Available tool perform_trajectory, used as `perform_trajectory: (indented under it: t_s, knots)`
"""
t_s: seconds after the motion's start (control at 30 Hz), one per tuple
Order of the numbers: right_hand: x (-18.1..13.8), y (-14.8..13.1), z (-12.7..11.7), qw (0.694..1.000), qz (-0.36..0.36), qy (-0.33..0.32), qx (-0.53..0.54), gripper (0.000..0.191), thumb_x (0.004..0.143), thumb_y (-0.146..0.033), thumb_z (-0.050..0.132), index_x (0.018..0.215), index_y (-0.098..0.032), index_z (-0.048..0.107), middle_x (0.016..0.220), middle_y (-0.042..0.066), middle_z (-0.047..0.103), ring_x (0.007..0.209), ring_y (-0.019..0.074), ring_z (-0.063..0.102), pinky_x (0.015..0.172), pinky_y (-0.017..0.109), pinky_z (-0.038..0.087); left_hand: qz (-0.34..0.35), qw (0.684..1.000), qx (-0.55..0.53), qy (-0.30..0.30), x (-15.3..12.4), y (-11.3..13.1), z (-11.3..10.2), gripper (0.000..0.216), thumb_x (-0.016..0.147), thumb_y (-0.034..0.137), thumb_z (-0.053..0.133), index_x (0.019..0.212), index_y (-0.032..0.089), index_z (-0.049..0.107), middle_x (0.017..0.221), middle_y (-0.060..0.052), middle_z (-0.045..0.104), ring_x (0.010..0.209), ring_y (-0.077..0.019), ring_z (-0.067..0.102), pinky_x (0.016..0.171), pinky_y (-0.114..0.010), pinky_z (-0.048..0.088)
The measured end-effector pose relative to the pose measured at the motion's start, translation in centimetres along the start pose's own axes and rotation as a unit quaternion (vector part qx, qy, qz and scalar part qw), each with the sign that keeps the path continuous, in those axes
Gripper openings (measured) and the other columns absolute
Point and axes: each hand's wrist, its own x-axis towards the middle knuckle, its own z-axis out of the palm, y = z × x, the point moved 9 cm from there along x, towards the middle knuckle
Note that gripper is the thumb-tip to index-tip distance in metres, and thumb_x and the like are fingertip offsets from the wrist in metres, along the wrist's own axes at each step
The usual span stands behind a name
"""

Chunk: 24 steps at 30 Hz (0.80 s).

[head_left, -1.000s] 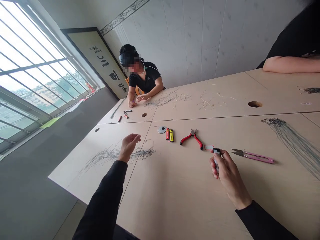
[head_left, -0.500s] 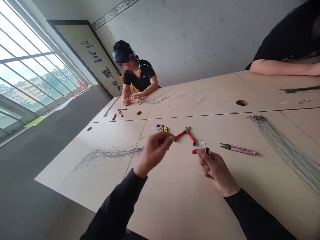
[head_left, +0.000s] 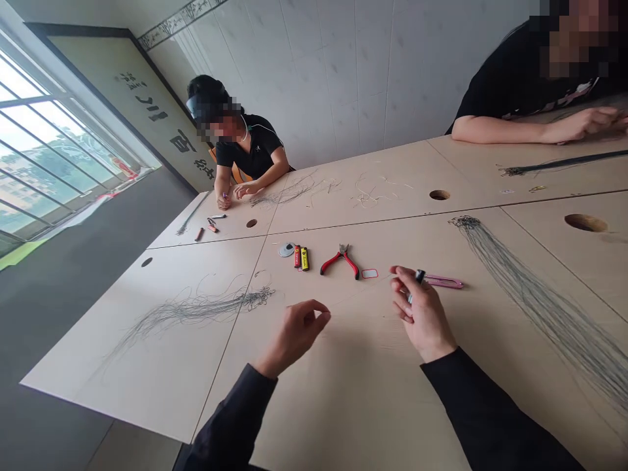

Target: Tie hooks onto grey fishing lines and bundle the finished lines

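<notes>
My left hand (head_left: 297, 333) is closed in a pinch above the table, its thumb and forefinger on the end of a thin thread (head_left: 363, 292). Faintly visible, the thread stretches across to the fingertips of my right hand (head_left: 424, 317). That hand is curled around a small lighter (head_left: 420, 276) with a dark and silver top; most of its body is hidden by the fingers. Just behind the right hand lie pink thread snips (head_left: 444, 281), their blades covered by it. Red-handled pliers (head_left: 342, 260) lie open beyond both hands, beside a small red-edged white tag (head_left: 370, 273).
A red lighter (head_left: 297, 256), a yellow lighter (head_left: 305, 259) and a round grey disc (head_left: 286, 250) lie left of the pliers. Bundles of dark looped threads rest at left (head_left: 196, 307) and right (head_left: 530, 288). Two people sit across the table (head_left: 314, 405), which has round holes.
My left hand has lowered, uncovering the lighters. My right hand has moved over the snips' blades. The view has swung right, and the right-hand person's hands now show.
</notes>
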Motion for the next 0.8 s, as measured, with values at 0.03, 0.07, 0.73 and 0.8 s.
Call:
perform_trajectory:
  t_s: [0.03,0.07,0.73,0.8]
  knots:
    - [0.2,-0.9,-0.9,0.999,-0.027,0.036,0.011,0.035,0.073,-0.046,0.076,0.092,-0.020,0.063,0.069,-0.007,0.048,0.040,0.0019,0.018,0.035,0.019,0.012,-0.012,0.999,0.021,0.022,-0.4,-1.4,-2.2,0.026,0.085,0.044,0.059,0.082,0.021,0.070,0.056,0.003,0.039,0.054,-0.0125,0.034,0.054,-0.028,0.028]
    - [0.2,-1.8,-1.8,0.996,-0.055,0.072,0.019,0.033,0.074,-0.045,0.075,0.093,-0.021,0.062,0.069,-0.006,0.049,0.040,0.0025,0.020,0.034,0.019,0.015,-0.032,0.997,0.047,0.056,-0.9,-2.9,-4.9,0.024,0.082,0.043,0.061,0.081,0.021,0.070,0.055,0.003,0.038,0.053,-0.0127,0.034,0.054,-0.028,0.028]
    - [-3.9,1.6,6.7,0.810,-0.170,-0.293,-0.478,0.013,0.091,-0.025,0.053,0.083,-0.021,0.062,0.079,0.001,0.066,0.069,0.0150,0.059,0.063,0.024,0.044,-0.156,0.840,-0.519,-0.026,0.9,0.2,6.3,0.027,0.077,0.035,0.072,0.094,0.014,0.075,0.096,-0.010,0.071,0.086,-0.0172,0.062,0.078,-0.028,0.046]
    - [-3.5,0.9,6.2,0.811,-0.178,-0.247,-0.501,0.016,0.092,-0.028,0.052,0.081,-0.021,0.062,0.070,0.000,0.063,0.061,0.0141,0.054,0.058,0.023,0.041,-0.140,0.864,-0.480,0.061,1.3,-0.3,4.2,0.026,0.076,0.032,0.072,0.096,0.017,0.074,0.098,-0.008,0.071,0.086,-0.0159,0.061,0.076,-0.026,0.045]
